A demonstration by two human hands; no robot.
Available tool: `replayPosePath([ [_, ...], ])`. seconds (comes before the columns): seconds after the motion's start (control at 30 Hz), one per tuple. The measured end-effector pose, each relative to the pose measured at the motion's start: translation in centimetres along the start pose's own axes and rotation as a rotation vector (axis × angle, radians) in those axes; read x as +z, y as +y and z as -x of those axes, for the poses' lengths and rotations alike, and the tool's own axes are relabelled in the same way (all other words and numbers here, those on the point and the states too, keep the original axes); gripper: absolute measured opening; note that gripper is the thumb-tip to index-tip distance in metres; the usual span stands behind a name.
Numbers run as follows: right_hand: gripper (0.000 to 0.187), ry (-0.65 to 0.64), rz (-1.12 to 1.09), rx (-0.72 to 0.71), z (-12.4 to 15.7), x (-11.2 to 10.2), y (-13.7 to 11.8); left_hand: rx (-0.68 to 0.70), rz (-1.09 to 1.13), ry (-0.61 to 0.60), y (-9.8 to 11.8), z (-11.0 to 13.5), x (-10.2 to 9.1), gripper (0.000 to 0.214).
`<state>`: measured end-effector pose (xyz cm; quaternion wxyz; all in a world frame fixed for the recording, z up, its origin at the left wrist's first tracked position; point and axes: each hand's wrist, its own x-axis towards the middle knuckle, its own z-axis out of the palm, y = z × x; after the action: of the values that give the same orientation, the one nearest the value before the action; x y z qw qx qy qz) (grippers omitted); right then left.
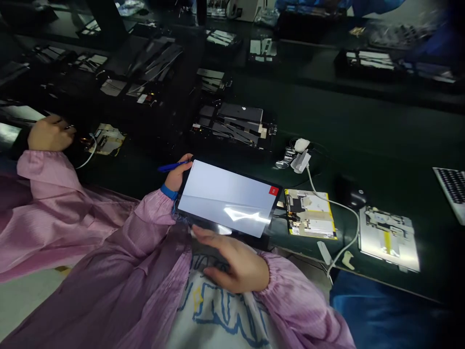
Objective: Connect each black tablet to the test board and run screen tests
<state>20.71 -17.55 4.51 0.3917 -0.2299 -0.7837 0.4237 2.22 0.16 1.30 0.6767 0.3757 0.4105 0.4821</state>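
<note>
A tablet (pixel 225 196) with a lit white screen and a small red tag at its right corner is tilted up over the near edge of the dark green bench. My left hand (pixel 177 175) grips its left edge, and a blue pen (pixel 170 167) sticks out leftward between the fingers. A blue band circles that wrist. My right hand (pixel 232 261) lies below the tablet's near edge, fingers stretched flat and pointing left, fingertips touching the edge. Both my sleeves are pink.
Right of the tablet lie a yellow-edged circuit board (pixel 310 213), a silver back cover (pixel 388 237), a white cable (pixel 329 199), a black mouse (pixel 354 194) and a keyboard (pixel 452 186). Trays of dark parts (pixel 232 123) stand behind. A co-worker's hand (pixel 49 133) works at the left.
</note>
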Motion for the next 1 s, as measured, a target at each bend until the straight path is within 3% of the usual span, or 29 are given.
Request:
replayPosePath([
  [0.17,0.058,-0.065,-0.008,-0.032,-0.6,0.6,-0.5,-0.011,0.016,-0.007,-0.2,-0.1,-0.2,0.025],
  [0.23,0.056,-0.014,0.025,-0.012,-0.4,0.1,-0.5,-0.011,0.019,-0.002,-0.2,-0.2,-0.2,0.026],
  [0.33,0.043,0.178,0.066,0.073,0.0,-1.5,0.0,-0.003,0.024,-0.008,-0.3,-0.1,-0.1,0.025],
  [0.47,0.021,0.588,-0.113,0.210,0.2,-5.6,1.6,-0.017,0.038,-0.026,-0.1,0.1,0.2,0.023],
  [0.6,0.025,0.880,-0.338,0.259,0.2,-12.0,3.2,-0.024,0.030,-0.011,0.0,0.2,0.3,0.021],
  [0.77,0.051,0.939,-0.521,0.444,0.4,-18.8,3.8,-0.035,0.044,0.002,0.0,0.0,0.2,0.023],
  [0.93,0.047,1.022,-0.512,0.349,0.7,-20.9,5.3,-0.020,0.039,-0.014,0.0,-0.1,0.2,0.021],
  [1.0,0.044,0.991,-0.489,0.340,1.0,-20.9,5.9,-0.012,0.038,-0.021,-0.1,-0.2,0.2,0.021],
])
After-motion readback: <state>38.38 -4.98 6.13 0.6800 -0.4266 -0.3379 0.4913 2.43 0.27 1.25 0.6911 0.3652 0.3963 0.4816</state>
